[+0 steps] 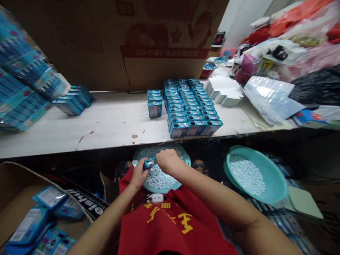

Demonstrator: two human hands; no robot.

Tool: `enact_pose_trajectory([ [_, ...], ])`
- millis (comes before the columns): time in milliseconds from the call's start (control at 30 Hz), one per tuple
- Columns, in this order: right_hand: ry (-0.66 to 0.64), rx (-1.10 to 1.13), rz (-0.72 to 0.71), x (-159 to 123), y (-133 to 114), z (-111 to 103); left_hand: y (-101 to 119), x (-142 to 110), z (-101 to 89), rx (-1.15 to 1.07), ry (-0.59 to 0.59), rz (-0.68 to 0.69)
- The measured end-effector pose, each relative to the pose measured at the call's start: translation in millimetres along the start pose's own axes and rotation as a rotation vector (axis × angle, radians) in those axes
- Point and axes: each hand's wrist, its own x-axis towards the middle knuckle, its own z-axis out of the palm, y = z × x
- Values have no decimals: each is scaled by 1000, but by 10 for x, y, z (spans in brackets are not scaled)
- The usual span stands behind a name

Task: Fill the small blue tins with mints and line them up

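My left hand [139, 173] is closed around a small blue tin [149, 163], tilted, with whitish pieces showing in its top. Right beside the tin is my right hand [168, 159], its fingers curled down; what they hold, if anything, is hidden. Both hands are over a turquoise basin [187, 161] of small white pellets [160, 179], in front of my red apron [148, 230].
On the white table stand rows of blue tins [195, 106], a short stack of tins [154, 108] and white blocks [224, 90]. Behind is a large carton [106, 53]. Another turquoise basin [276, 187] is at right; an open box [16, 173] of blue packs at left.
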Motion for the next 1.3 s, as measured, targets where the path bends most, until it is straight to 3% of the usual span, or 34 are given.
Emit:
enact_pose_trajectory([
  [67,25,1,-7,-35,81,10,-22,11,-22,29,8,11],
  [167,35,-14,69,-135,450,173,-65,30,-81,7,44,-33],
  [267,12,-3,217,-214,858,558,-146,38,-103,-147,58,-158],
  [333,-1,69,280,-196,957,893,-212,37,-53,-344,30,-296],
  [400,1,159,304,-96,867,1221,-265,36,46,-536,12,-425],
  [500,26,243,298,149,547,1582,-285,30,196,-677,11,-506],
  [633,70,335,305,369,348,1756,-221,-22,168,-695,-30,-485],
  [767,119,445,290,295,562,1654,-194,-102,-127,-490,27,-311],
  [900,169,540,225,77,765,1284,-216,-113,-311,-97,63,-132],
  [1033,159,468,108,-107,741,756,-154,-66,-204,117,20,-26],
  [1133,62,270,70,-166,594,404,-81,-37,-75,188,-26,37],
  [1300,-31,-64,57,-137,196,76,-33,-53,24,280,-76,120],
])
